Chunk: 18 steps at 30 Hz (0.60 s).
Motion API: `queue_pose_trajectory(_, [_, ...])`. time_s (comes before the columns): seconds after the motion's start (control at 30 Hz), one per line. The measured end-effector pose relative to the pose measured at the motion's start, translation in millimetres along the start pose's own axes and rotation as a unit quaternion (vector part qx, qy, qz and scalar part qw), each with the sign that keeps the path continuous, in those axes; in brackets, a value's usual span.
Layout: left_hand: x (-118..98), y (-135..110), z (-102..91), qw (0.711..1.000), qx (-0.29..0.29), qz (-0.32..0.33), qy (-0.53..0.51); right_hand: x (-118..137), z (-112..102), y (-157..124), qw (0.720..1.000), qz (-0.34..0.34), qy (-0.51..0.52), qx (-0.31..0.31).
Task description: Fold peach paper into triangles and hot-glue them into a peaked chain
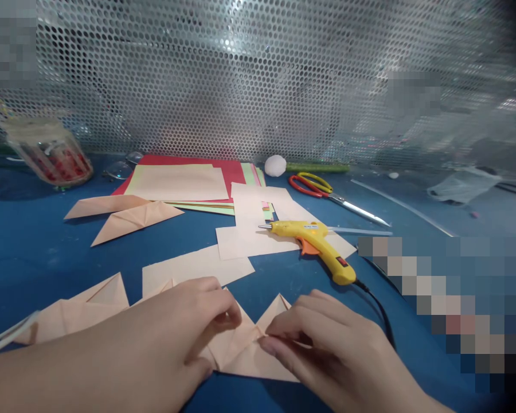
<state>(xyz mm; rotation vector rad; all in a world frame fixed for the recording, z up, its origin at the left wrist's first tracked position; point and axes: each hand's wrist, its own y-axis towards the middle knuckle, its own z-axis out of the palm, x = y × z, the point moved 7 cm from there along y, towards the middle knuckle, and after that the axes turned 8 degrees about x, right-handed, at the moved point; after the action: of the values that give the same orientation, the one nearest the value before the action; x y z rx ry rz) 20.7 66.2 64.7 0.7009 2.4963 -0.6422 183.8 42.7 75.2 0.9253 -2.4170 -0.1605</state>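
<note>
A folded peach paper piece (251,358) with pointed corners lies flat on the blue table between my hands. My right hand (339,338) pinches its middle crease between thumb and fingers. Over its left side curls my left hand (198,327), thumb at the near edge and fingers bent down onto it; part of the paper is hidden beneath. Another folded peach piece (69,315) sits beyond my left forearm, and two narrow folded pieces (140,218) rest farther back. A flat sheet of peach paper (193,267) lies just past my left hand.
A yellow glue gun (312,232) rests on paper cutouts (249,246), its cord running right. Behind are stacked coloured sheets (180,183), scissors (327,192), a white ball (276,166) and a glass jar (51,155). A perforated metal screen (241,86) bounds the table's back.
</note>
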Motion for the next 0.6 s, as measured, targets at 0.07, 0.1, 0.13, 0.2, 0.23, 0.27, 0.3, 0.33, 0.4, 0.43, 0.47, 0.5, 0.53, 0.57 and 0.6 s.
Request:
queue_pose_trajectory(0.07, [0,1,-0.5,1.000,-0.021,0.019,0.006,-3,1,-2,1.000,0.003,0.006,0.003])
queue_pose_trajectory(0.1, [-1,1,-0.9,0.999,-0.031,0.037,0.009,-4,1,-3,1.000,0.004,0.009,0.003])
queue_pose_trajectory(0.13, [-2,1,-1.8,0.998,-0.045,0.051,0.010,-5,1,-3,1.000,0.005,0.012,0.001])
queue_pose_trajectory(0.2, [-2,0,-3.3,0.996,-0.066,0.062,0.014,-7,1,-3,1.000,0.007,0.013,-0.002])
queue_pose_trajectory(0.23, [-2,-1,-2.6,0.996,-0.063,0.058,0.014,-7,1,-2,1.000,0.008,0.013,-0.003])
queue_pose_trajectory(0.27, [0,-1,-1.4,0.997,-0.055,0.047,0.014,-7,1,0,1.000,0.008,0.013,-0.006])
queue_pose_trajectory(0.3, [2,-2,0.8,0.999,-0.039,0.033,0.013,-6,0,1,1.000,0.006,0.011,-0.011])
queue_pose_trajectory(0.33, [4,-2,3.0,0.999,-0.023,0.021,0.012,-5,-1,2,1.000,0.004,0.009,-0.016])
queue_pose_trajectory(0.4, [7,-3,7.2,1.000,0.006,0.017,0.005,-3,-1,4,1.000,0.002,0.007,-0.023])
queue_pose_trajectory(0.43, [8,-3,8.6,1.000,0.014,0.020,-0.001,-3,-1,4,1.000,0.002,0.006,-0.027])
queue_pose_trajectory(0.47, [9,-3,9.3,1.000,0.017,0.023,-0.009,-4,-2,4,0.999,0.004,0.007,-0.037])
queue_pose_trajectory(0.5, [11,-2,9.8,0.999,0.017,0.026,-0.016,-5,-1,3,0.999,0.008,0.008,-0.039])
queue_pose_trajectory(0.53, [12,-1,10.0,0.999,0.016,0.026,-0.022,-7,0,2,0.999,0.013,0.009,-0.041])
queue_pose_trajectory(0.57, [14,0,10.3,0.999,0.016,0.023,-0.026,-9,1,1,0.999,0.018,0.010,-0.043])
queue_pose_trajectory(0.6, [14,1,10.7,0.999,0.018,0.020,-0.027,-11,3,0,0.999,0.023,0.011,-0.036])
